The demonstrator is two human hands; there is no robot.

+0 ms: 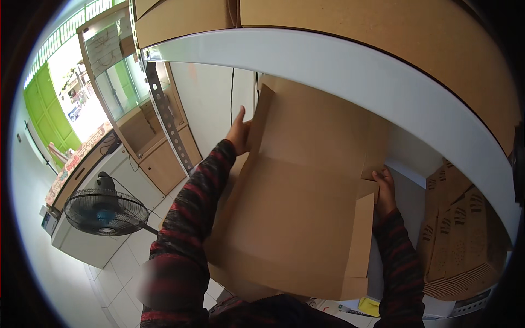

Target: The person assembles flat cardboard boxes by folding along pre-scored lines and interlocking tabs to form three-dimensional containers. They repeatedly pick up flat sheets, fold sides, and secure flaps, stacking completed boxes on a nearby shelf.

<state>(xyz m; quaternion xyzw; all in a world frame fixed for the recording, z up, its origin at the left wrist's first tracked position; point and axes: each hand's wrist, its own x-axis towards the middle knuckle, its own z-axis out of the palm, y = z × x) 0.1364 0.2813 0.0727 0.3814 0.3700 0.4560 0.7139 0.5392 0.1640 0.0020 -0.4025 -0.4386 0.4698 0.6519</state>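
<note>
A large unfolded cardboard box (pixel 295 202), plain brown inside, tilts up in front of my body with its long lid panel reaching away under the shelf. At its left wall is my left hand (pixel 239 135), thumb raised and fingers partly hidden behind the cardboard. My right hand (pixel 386 188) grips the right edge by the crease, next to a small folded tab. Along the right side, a narrow flap (pixel 362 235) stands up from the bottom panel.
Above the box runs a grey metal shelf edge (pixel 328 49) with cardboard boxes (pixel 372 22) on it. A stack of flattened printed cardboard (pixel 459 235) lies at the right. To the left stand a black fan (pixel 106 212), a white cabinet (pixel 131 180) and a perforated metal post (pixel 164 115).
</note>
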